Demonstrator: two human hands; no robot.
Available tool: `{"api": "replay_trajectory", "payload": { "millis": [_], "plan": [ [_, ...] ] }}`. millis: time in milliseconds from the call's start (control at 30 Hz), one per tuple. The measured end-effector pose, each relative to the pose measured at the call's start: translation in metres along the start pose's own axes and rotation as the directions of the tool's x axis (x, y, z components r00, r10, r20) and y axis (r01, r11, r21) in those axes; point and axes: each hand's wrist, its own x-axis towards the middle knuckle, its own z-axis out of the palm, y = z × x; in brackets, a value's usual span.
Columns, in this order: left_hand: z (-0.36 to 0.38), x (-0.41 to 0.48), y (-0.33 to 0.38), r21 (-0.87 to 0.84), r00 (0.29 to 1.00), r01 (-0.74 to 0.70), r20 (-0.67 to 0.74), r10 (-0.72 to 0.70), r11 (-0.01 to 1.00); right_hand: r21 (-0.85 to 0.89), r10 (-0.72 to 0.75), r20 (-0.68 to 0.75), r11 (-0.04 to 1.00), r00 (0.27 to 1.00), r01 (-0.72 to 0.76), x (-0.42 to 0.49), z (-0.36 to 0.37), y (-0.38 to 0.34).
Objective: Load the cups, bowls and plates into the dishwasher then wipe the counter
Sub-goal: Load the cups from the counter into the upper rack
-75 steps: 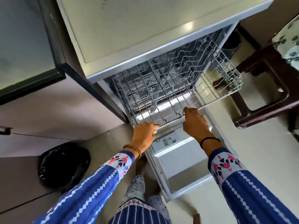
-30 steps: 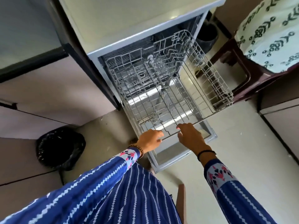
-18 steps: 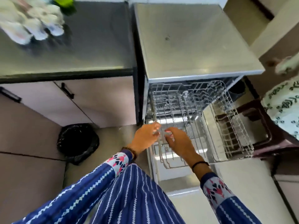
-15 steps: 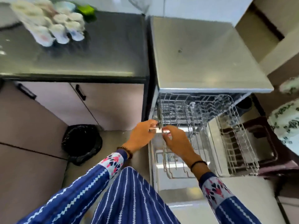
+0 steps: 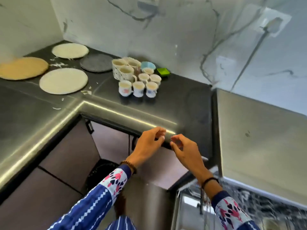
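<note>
A cluster of several cups (image 5: 137, 77) stands on the dark counter (image 5: 182, 100), with a pale blue bowl (image 5: 148, 65) and a small green dish (image 5: 163, 71) behind it. Several plates lie further left: a cream plate (image 5: 63, 81), a tan plate (image 5: 23, 68), a grey plate (image 5: 96, 62) and another cream plate (image 5: 70, 50). My left hand (image 5: 147, 146) and my right hand (image 5: 186, 151) hover empty at the counter's front edge, fingers loosely curled and apart. The dishwasher top (image 5: 259, 146) is at the right, and its wire rack (image 5: 249, 205) shows blurred below.
White crumbs and smears (image 5: 58, 64) lie on the counter around the plates. A black bin (image 5: 101, 171) stands on the floor under the counter corner. Cabinet doors (image 5: 71, 156) with dark handles sit below. Cables run along the marble wall (image 5: 182, 30).
Both hands have let go of the dishwasher rack and risen to the counter's edge. The view has swung up from the rack to the counter with the cups and plates.
</note>
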Motion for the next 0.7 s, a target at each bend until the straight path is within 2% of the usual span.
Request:
{"api": "replay_trajectory", "payload": {
  "millis": [200,400,500,600,700],
  "plan": [
    [-0.079,0.072,-0.044,-0.060,0.993,0.052,-0.099,-0.058,0.997,0.041,0.020,0.013,0.999,1.000,-0.021,0.107,0.042,-0.035],
    [-0.122,0.123,-0.086,-0.094,0.962,0.171,-0.198,-0.187,0.981,0.106,0.164,0.085,0.979,0.983,-0.173,0.182,0.081,-0.053],
    [-0.116,0.147,-0.097,-0.160,0.967,0.206,-0.119,-0.226,0.965,0.181,0.294,0.069,0.936,0.953,-0.301,0.214,0.095,-0.047],
    [-0.095,0.164,-0.091,-0.262,0.977,0.214,0.035,-0.212,0.941,0.292,0.458,0.044,0.844,0.888,-0.450,0.239,0.098,-0.037],
    [-0.074,0.186,-0.083,-0.308,0.979,0.201,0.092,-0.181,0.930,0.368,0.497,0.072,0.793,0.865,-0.486,0.261,0.095,-0.024]
  ]
}}
